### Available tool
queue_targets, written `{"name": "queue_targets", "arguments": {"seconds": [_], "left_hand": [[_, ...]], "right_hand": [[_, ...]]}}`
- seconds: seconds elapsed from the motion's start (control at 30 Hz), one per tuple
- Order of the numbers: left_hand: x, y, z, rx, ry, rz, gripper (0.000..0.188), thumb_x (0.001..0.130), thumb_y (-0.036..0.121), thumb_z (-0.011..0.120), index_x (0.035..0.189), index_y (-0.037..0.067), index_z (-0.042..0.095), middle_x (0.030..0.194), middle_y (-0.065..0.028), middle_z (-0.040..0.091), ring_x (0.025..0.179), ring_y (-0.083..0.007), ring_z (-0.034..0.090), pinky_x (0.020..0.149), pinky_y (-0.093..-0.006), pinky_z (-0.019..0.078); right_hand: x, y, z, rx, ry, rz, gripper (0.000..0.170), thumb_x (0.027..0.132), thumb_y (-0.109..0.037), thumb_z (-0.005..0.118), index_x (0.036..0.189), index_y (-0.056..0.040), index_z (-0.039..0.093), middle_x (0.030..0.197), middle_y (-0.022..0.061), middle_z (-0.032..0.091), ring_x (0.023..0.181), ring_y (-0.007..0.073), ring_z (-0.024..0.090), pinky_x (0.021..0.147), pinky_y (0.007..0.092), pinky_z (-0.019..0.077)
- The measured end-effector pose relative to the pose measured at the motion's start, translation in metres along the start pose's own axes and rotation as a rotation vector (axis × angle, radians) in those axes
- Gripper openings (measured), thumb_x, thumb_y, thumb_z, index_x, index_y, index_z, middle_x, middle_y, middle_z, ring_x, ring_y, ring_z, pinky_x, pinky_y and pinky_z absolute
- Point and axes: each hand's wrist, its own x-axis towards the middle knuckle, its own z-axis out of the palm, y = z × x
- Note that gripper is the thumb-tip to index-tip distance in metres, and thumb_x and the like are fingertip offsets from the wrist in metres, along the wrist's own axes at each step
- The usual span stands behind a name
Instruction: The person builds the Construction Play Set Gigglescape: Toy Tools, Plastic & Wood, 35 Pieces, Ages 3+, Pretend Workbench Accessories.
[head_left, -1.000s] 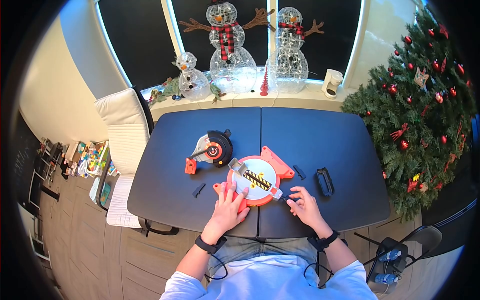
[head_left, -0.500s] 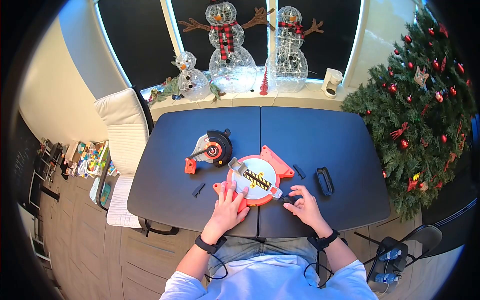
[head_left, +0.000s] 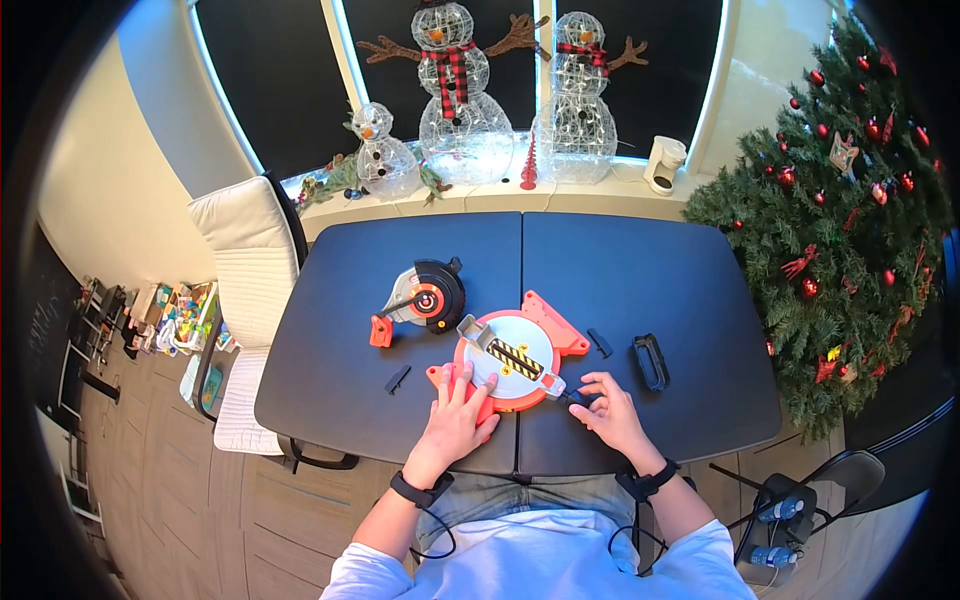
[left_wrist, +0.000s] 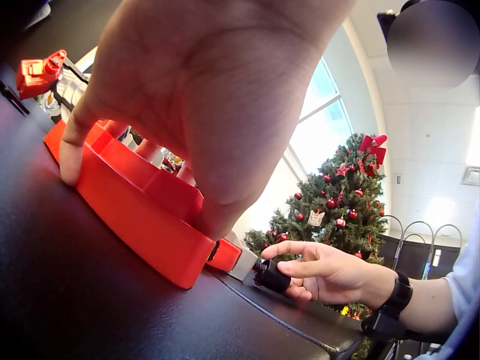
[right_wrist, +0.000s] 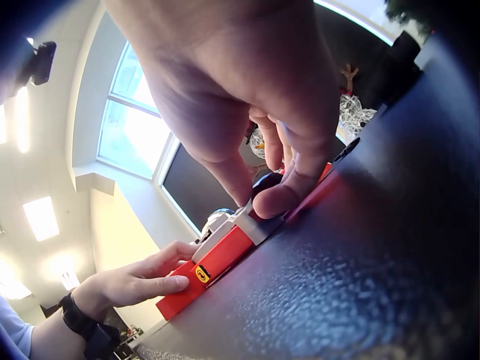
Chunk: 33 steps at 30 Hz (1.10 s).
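Observation:
A red toy base [head_left: 548, 322] with a round grey turntable [head_left: 538, 342] and a yellow-and-black striped slot lies on the table. My left hand [head_left: 455, 418] rests on its near left side, fingers spread over the red edge and the grey disc. In the left wrist view that hand arches over the red side wall. A black knob [left_wrist: 271, 277] sits at the end of the turntable's grey arm. The thumb and fingers of my right hand [head_left: 612, 412] pinch this knob. The right wrist view shows those fingertips around it, low over the table.
Behind the base to the left stands a toy saw head [head_left: 436, 298] with a red-handled crank. Small black pieces lie at left [head_left: 398, 380] and right [head_left: 600, 343]; a black oval frame [head_left: 649, 363] is farther right. A seam [head_left: 521, 250] divides the table [head_left: 640, 270].
My right thumb and fingers shift slightly around the black knob. The left hand and the base stay put.

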Motion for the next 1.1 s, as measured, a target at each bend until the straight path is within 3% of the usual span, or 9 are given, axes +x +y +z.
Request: {"name": "queue_targets", "arguments": {"seconds": [0.33, 0.43, 0.73, 1.1], "left_hand": [[0.0, 0.0, 0.001, 0.015, 0.012, 0.006, 0.073, 0.092, 0.04, 0.075, 0.157, 0.019, 0.048, 0.16, -0.0311, 0.035, 0.15, -0.0601, 0.024, 0.107, -0.0679, 0.0464], [-0.001, -0.004, 0.009, 0.006, 0.028, 0.004, 0.073, 0.092, 0.041, 0.074, 0.157, 0.023, 0.047, 0.165, -0.0274, 0.031, 0.153, -0.0587, 0.02, 0.1, -0.0706, 0.0502], [-0.001, -0.003, 0.008, 0.003, 0.036, 0.008, 0.072, 0.093, 0.041, 0.073, 0.157, 0.023, 0.047, 0.164, -0.0271, 0.032, 0.153, -0.0588, 0.021, 0.1, -0.0708, 0.0495], [-0.001, -0.002, 0.01, 0.048, 0.043, 0.011, 0.074, 0.091, 0.039, 0.075, 0.157, 0.019, 0.048, 0.16, -0.0302, 0.035, 0.15, -0.0598, 0.024, 0.102, -0.0671, 0.0497]], "right_hand": [[0.0, 0.003, 0.001, 0.015, -0.007, 0.034, 0.048, 0.093, -0.009, 0.08, 0.132, -0.0014, 0.054, 0.113, 0.0159, 0.072, 0.063, 0.0086, 0.068, 0.056, 0.024, 0.0541], [0.001, 0.004, 0.001, -0.023, -0.007, 0.007, 0.046, 0.093, -0.011, 0.08, 0.131, -0.0015, 0.055, 0.113, 0.0159, 0.072, 0.062, 0.0086, 0.068, 0.056, 0.0241, 0.0535], [0.0, 0.005, 0.003, -0.056, 0.021, -0.041, 0.037, 0.093, -0.016, 0.081, 0.121, -0.0018, 0.062, 0.111, 0.0144, 0.074, 0.059, 0.0098, 0.065, 0.057, 0.0264, 0.0522], [0.0, 0.003, 0.003, -0.084, -0.005, -0.039, 0.034, 0.095, -0.015, 0.079, 0.121, -0.0007, 0.062, 0.112, 0.0115, 0.071, 0.064, 0.0077, 0.068, 0.058, 0.0234, 0.0509]]}}
